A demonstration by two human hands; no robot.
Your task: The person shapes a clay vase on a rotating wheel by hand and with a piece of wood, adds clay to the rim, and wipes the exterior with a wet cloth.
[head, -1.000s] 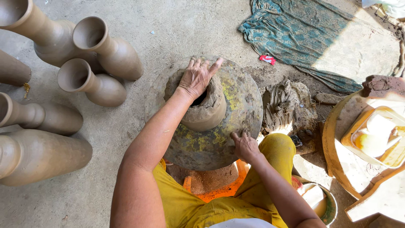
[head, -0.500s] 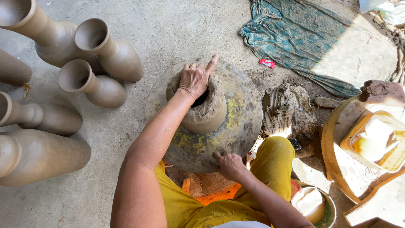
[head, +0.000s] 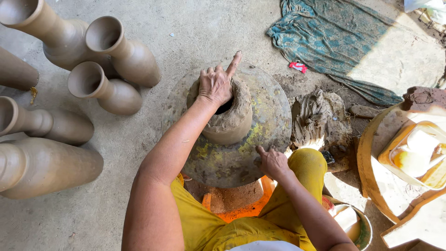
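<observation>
A thick ring of wet brown clay (head: 232, 118) stands on a round, mud-smeared wheel disc (head: 269, 100) between my knees. My left hand (head: 216, 83) rests on the clay's far-left rim, thumb side inside the hollow, index finger pointing away. My right hand (head: 272, 160) lies flat on the near-right part of the disc, fingers spread, holding nothing. Yellow trousers cover my legs under the disc.
Several unfired clay vases (head: 114, 88) lie and stand on the concrete at the left. A lump of wet clay (head: 318, 116) sits right of the disc. A teal cloth (head: 344, 42) lies at the back right. A round wooden tray (head: 371, 153) and a small bowl (head: 355, 225) are at the right.
The left hand slid from the far side of the clay onto its left rim, index finger now pointing out. The right hand shifted along the disc's near edge as the disc turned.
</observation>
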